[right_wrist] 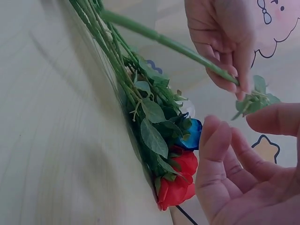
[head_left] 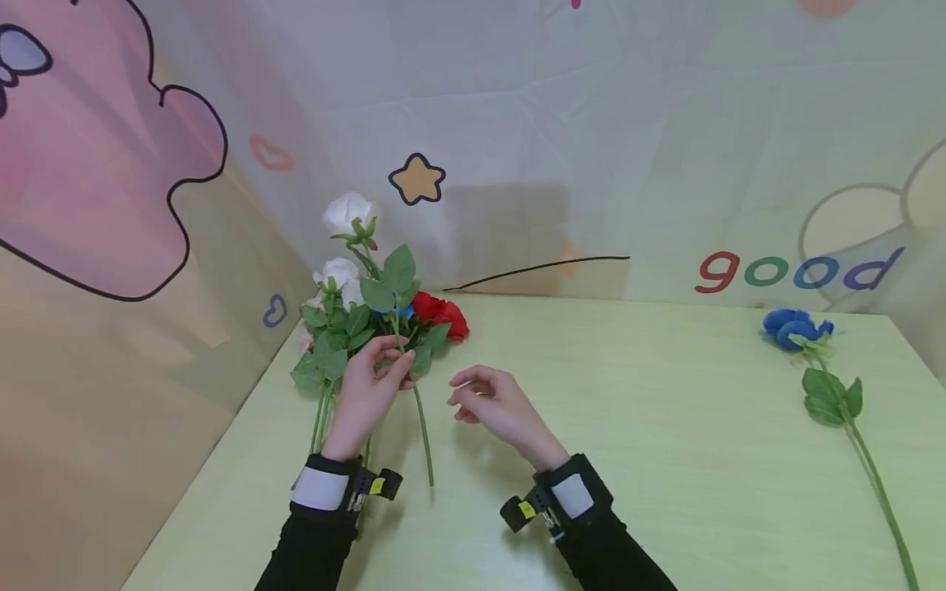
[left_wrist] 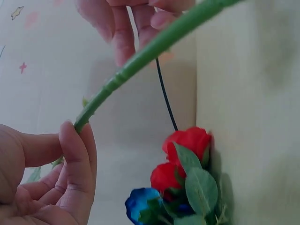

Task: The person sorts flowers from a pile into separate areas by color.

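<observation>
My left hand (head_left: 371, 386) pinches the green stem (left_wrist: 140, 58) of an artificial white rose (head_left: 347, 213) between thumb and fingers. The rose stands raised and slightly tilted, with its lower stem reaching down past the hand. To the right of that stem, my right hand (head_left: 497, 408) hovers with loosely bent fingers and holds nothing. Behind and below the left hand lies a bunch of flowers: white roses (head_left: 338, 275), red roses (right_wrist: 178, 180) and a blue rose (right_wrist: 191, 135), with green leaves (right_wrist: 153, 136). The left hand and forearm hide part of the bunch.
A single blue rose (head_left: 796, 327) with a long leafy stem lies apart at the table's right side. The pale table (head_left: 665, 427) meets a printed cloth backdrop (head_left: 517, 123) at the back and left. A camera is strapped to each wrist.
</observation>
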The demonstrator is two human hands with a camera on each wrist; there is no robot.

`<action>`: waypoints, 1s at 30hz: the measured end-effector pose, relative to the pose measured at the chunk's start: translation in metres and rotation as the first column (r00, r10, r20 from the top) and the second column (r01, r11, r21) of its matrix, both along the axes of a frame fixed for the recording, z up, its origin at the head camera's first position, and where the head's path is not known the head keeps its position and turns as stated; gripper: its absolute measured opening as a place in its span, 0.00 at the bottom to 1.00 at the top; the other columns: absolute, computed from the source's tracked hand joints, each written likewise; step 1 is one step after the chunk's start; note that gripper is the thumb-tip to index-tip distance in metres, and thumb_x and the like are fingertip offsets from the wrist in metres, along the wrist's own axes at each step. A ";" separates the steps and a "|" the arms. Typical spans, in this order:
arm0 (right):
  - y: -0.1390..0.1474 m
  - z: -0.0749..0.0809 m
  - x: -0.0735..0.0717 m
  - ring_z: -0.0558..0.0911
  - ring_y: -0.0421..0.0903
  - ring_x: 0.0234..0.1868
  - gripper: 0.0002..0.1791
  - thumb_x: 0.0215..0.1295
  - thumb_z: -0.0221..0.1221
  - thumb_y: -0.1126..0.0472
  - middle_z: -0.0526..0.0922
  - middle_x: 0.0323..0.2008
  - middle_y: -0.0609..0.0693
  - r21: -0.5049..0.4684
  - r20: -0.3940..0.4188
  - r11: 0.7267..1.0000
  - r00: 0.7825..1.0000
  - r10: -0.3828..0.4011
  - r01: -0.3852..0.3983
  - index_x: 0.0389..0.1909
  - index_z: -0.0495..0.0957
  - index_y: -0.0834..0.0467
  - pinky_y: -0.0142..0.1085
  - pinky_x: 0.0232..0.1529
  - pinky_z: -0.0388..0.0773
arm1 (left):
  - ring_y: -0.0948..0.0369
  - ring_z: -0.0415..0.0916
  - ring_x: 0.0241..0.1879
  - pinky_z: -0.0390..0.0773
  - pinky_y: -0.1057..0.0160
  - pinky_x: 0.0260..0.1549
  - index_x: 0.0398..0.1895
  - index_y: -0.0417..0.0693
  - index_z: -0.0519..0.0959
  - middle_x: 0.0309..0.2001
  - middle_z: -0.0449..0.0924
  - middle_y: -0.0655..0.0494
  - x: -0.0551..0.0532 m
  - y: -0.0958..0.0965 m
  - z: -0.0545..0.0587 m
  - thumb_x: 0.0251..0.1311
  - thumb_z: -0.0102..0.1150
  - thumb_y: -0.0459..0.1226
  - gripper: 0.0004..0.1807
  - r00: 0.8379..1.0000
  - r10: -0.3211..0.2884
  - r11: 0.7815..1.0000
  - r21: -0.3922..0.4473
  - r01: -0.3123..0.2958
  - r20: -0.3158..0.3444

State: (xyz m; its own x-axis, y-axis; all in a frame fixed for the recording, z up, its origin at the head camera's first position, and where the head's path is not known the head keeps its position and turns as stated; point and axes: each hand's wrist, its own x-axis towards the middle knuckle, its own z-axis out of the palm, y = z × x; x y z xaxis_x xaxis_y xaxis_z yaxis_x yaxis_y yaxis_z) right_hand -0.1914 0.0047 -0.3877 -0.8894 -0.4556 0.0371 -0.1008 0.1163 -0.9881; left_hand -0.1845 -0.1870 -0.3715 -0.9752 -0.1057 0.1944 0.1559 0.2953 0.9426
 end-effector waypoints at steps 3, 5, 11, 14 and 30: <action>0.000 0.000 -0.001 0.82 0.46 0.30 0.11 0.68 0.51 0.66 0.82 0.36 0.60 0.002 -0.001 1.000 1.000 0.003 -0.003 0.48 0.74 0.67 0.39 0.38 0.81 | 0.51 0.80 0.29 0.82 0.65 0.31 0.52 0.30 0.71 0.37 0.74 0.39 -0.001 0.012 0.010 0.63 0.55 0.29 0.16 1.000 -0.011 1.000 0.027 0.011 -0.015; -0.001 0.000 -0.001 0.82 0.47 0.31 0.12 0.68 0.51 0.66 0.82 0.38 0.61 0.005 -0.001 1.000 1.000 0.010 -0.010 0.48 0.74 0.67 0.39 0.39 0.81 | 0.46 0.80 0.31 0.81 0.66 0.31 0.52 0.30 0.71 0.38 0.75 0.39 -0.003 0.016 0.012 0.63 0.55 0.29 0.16 1.000 -0.013 0.999 0.038 0.014 -0.022; -0.001 0.002 -0.001 0.82 0.55 0.36 0.14 0.68 0.52 0.65 0.81 0.41 0.65 0.017 -0.013 0.998 0.998 0.059 -0.059 0.50 0.73 0.69 0.43 0.40 0.81 | 0.49 0.81 0.32 0.82 0.57 0.37 0.52 0.33 0.73 0.39 0.76 0.40 -0.010 0.028 0.012 0.62 0.57 0.31 0.16 1.000 -0.003 0.997 0.074 0.004 -0.010; -0.001 -0.003 -0.004 0.82 0.60 0.38 0.14 0.67 0.54 0.65 0.81 0.41 0.64 0.020 -0.009 0.995 0.995 0.096 -0.096 0.50 0.74 0.67 0.50 0.41 0.80 | 0.46 0.81 0.34 0.81 0.55 0.38 0.52 0.31 0.73 0.39 0.77 0.39 -0.012 0.033 0.012 0.62 0.57 0.32 0.17 1.000 -0.010 0.997 0.073 0.011 -0.023; -0.006 -0.028 -0.013 0.79 0.62 0.30 0.09 0.71 0.50 0.61 0.78 0.26 0.60 -0.011 -0.079 0.987 0.984 0.157 -0.158 0.42 0.75 0.62 0.39 0.29 0.76 | 0.48 0.81 0.31 0.79 0.57 0.28 0.48 0.31 0.75 0.36 0.82 0.39 -0.011 0.036 0.007 0.61 0.60 0.34 0.16 0.993 0.032 0.992 -0.121 -0.046 -0.111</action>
